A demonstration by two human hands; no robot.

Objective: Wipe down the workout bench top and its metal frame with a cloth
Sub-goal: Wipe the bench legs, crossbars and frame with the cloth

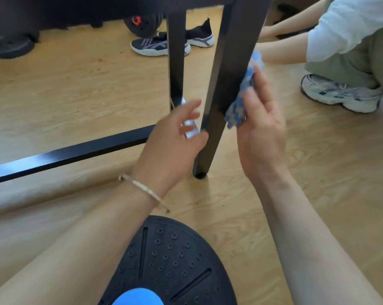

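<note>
The bench's near black metal leg [228,69] slants down to a rubber foot on the wood floor. A blue patterned cloth [244,93] is wrapped around the leg. My right hand [261,128] presses the cloth flat against the leg's right side. My left hand [175,137] holds the cloth's other end, blurred, against the leg's left side. A second black leg [176,62] stands behind it. A low black crossbar [71,151] runs off to the left. The bench top shows only as a dark underside [98,7] along the upper edge.
A black balance board [170,260] with a blue centre lies just below my arms. Another person crouches at the right, with a grey sneaker [340,93] on the floor. Black sneakers [157,45] and weight plates [12,48] sit beyond the bench.
</note>
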